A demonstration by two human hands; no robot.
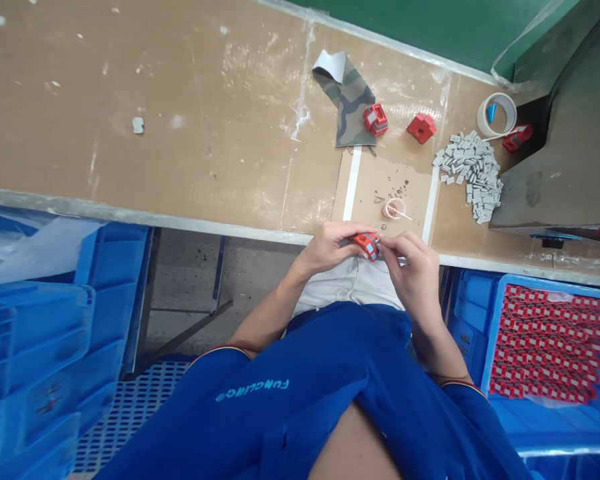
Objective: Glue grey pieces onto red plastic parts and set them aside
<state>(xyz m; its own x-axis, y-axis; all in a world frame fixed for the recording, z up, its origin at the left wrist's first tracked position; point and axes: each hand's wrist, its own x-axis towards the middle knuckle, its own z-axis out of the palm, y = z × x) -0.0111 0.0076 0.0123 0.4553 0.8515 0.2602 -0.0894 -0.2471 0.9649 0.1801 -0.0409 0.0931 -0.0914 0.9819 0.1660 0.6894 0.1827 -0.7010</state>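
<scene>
My left hand grips a small red toy vehicle body with grey and light-blue patches, just off the table's front edge. At its right end the fingertips of my right hand are pinched together, touching it or very near it. Whatever lies between those fingertips is too small to make out. Just beyond my hands stands a small clear cup with a thin white stick in it. A tiny dark metal-looking bit lies on the table between cup and hands.
Farther back are a camouflage strip, a red and grey toy part, another red part, a pile of small grey pieces and a tape roll. A blue crate of red parts stands at right. Blue crates fill the left.
</scene>
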